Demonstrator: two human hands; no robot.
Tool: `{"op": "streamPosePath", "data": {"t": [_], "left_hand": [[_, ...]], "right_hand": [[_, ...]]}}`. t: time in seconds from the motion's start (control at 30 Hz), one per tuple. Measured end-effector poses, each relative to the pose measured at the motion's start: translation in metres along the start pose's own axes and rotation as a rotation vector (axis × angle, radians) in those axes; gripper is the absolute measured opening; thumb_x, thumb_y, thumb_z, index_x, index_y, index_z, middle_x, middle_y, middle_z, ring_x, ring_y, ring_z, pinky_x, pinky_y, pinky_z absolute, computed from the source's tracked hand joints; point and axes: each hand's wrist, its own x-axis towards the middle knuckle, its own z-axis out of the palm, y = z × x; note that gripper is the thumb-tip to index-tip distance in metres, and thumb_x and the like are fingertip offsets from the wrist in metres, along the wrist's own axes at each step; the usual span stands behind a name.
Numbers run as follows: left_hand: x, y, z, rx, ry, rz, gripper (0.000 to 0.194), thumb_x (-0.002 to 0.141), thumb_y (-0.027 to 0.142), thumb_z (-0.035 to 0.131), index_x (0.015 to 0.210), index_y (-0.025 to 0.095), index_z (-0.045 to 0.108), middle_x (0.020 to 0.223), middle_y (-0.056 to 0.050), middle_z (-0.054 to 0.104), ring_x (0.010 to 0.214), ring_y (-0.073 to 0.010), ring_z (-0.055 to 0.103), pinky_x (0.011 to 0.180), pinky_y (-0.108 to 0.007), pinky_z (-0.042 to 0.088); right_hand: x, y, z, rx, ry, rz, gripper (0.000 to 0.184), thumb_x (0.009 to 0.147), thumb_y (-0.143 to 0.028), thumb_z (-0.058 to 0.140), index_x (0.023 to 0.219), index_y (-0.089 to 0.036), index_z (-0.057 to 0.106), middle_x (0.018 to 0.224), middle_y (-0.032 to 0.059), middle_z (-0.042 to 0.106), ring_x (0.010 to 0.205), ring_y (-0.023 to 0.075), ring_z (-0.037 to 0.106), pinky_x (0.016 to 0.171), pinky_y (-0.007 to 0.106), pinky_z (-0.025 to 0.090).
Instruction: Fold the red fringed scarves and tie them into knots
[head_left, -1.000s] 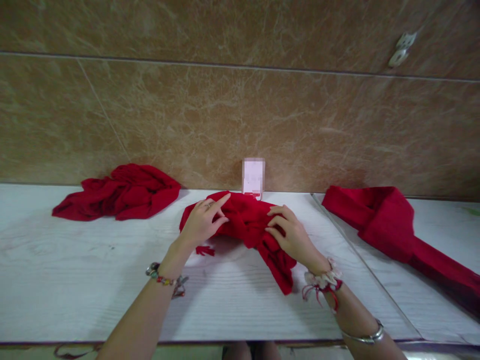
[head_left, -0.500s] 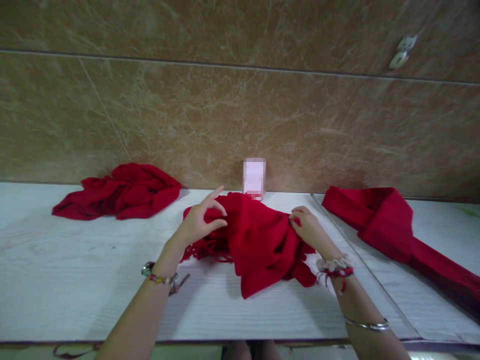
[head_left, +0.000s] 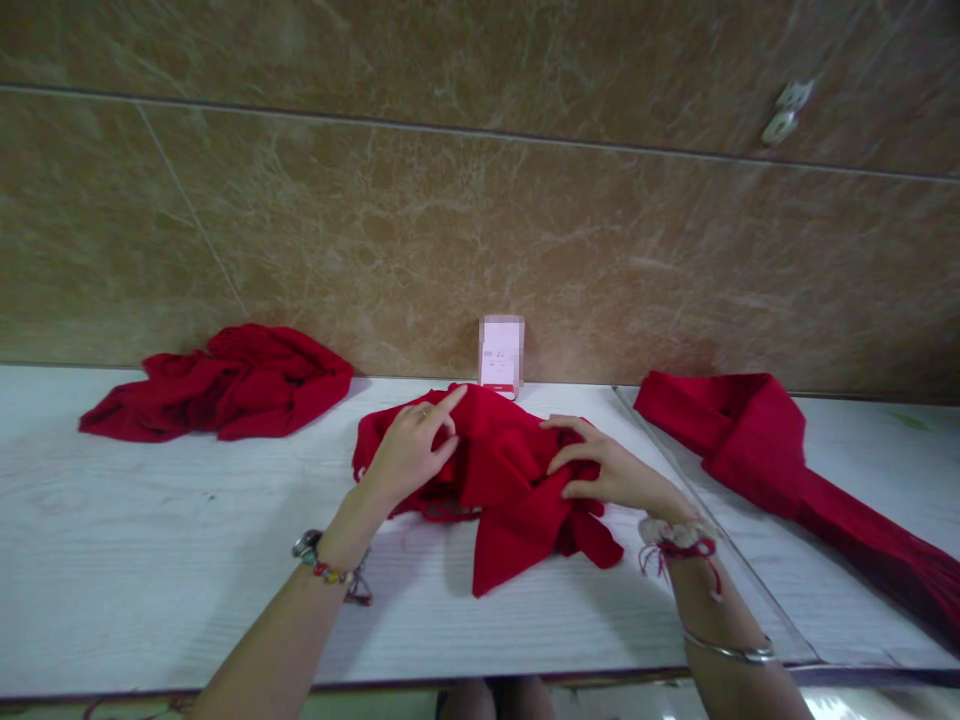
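A red scarf lies crumpled on the white table in front of me, one pointed corner toward the table's front edge. My left hand is over its left part, index finger stretched out and thumb apart, with nothing visibly gripped. On the right side of the scarf rests my right hand, its fingers spread across the folds. The undersides of both hands' fingers are partly hidden, and the scarf's fringe is mostly tucked beneath the cloth.
Another bunched red cloth lies to the left by the wall. A folded red scarf trails to the right. A phone leans against the brown marbled wall, behind the middle scarf. The white table has a seam at right.
My right hand has shifted left onto the scarf and its fingers have spread from a pinch. My left hand has moved slightly, index finger now lower over the cloth. The view shifted a little.
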Motion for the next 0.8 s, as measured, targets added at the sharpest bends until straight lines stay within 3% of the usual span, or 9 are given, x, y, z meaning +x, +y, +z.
{"op": "streamPosePath", "data": {"t": [0.1,0.17,0.23,0.37,0.47,0.57,0.67,0.8], "left_hand": [[0.001,-0.008,0.001,0.102,0.146,-0.12,0.063,0.077,0.008,0.049,0.135,0.022,0.029,0.073,0.001,0.056,0.074,-0.0176,0.052,0.077,-0.034,0.043],[0.0,-0.006,0.001,0.086,0.168,-0.112,0.061,0.078,0.007,0.047,0.134,0.022,0.031,0.073,0.001,0.055,0.073,-0.0167,0.052,0.076,-0.033,0.043],[-0.002,0.002,0.001,-0.028,0.088,-0.012,0.062,0.079,0.008,0.046,0.135,0.024,0.028,0.074,0.003,0.055,0.073,-0.0144,0.052,0.077,-0.03,0.044],[-0.004,0.021,0.006,-0.16,-0.204,0.166,0.074,0.075,0.021,0.06,0.138,0.024,0.021,0.091,0.0,0.06,0.085,-0.0164,0.054,0.082,-0.033,0.044],[-0.004,0.023,0.014,-0.054,-0.267,0.118,0.076,0.072,0.019,0.065,0.137,0.024,0.024,0.096,-0.003,0.061,0.091,-0.0203,0.054,0.083,-0.037,0.043],[-0.003,0.017,0.016,-0.07,-0.257,0.076,0.075,0.074,0.012,0.06,0.138,0.026,0.022,0.091,0.0,0.063,0.089,-0.0179,0.055,0.084,-0.035,0.042],[-0.002,0.013,0.015,-0.114,-0.253,0.082,0.074,0.076,0.01,0.057,0.138,0.027,0.021,0.085,0.003,0.064,0.086,-0.0162,0.056,0.084,-0.033,0.042],[-0.002,0.012,0.01,-0.092,-0.175,0.101,0.062,0.077,0.01,0.054,0.133,0.025,0.032,0.077,0.004,0.064,0.081,-0.0159,0.057,0.08,-0.032,0.043]], "right_hand": [[0.008,0.003,0.014,-0.024,0.198,0.059,0.01,0.076,-0.027,0.059,0.071,-0.02,0.065,0.113,0.0082,0.052,0.109,0.023,0.049,0.094,0.04,0.039],[0.014,0.004,0.024,-0.046,0.349,0.108,0.007,0.075,-0.022,0.057,0.073,-0.02,0.064,0.105,0.008,0.055,0.102,0.0222,0.052,0.09,0.04,0.042],[0.018,0.006,0.031,-0.068,0.467,0.168,0.007,0.074,-0.02,0.056,0.074,-0.02,0.063,0.099,0.0073,0.056,0.096,0.0216,0.054,0.087,0.04,0.044],[0.019,0.008,0.038,-0.125,0.583,0.25,0.005,0.072,-0.022,0.058,0.076,-0.021,0.062,0.092,0.0066,0.055,0.089,0.0218,0.055,0.083,0.04,0.046],[0.017,0.006,0.034,-0.181,0.593,0.186,0.014,0.075,-0.023,0.057,0.087,-0.022,0.063,0.102,0.0078,0.053,0.098,0.0229,0.053,0.088,0.042,0.044],[0.015,0.0,0.029,-0.216,0.467,0.026,0.021,0.079,-0.024,0.054,0.098,-0.024,0.063,0.113,0.0083,0.049,0.109,0.0236,0.047,0.092,0.043,0.041],[0.015,-0.003,0.029,-0.24,0.391,-0.08,0.016,0.08,-0.023,0.054,0.09,-0.024,0.066,0.112,0.0082,0.052,0.111,0.0243,0.044,0.093,0.045,0.04],[0.016,-0.004,0.03,-0.184,0.465,-0.099,0.016,0.08,-0.019,0.052,0.075,-0.023,0.066,0.103,0.0064,0.057,0.106,0.0225,0.049,0.091,0.043,0.041]]}}
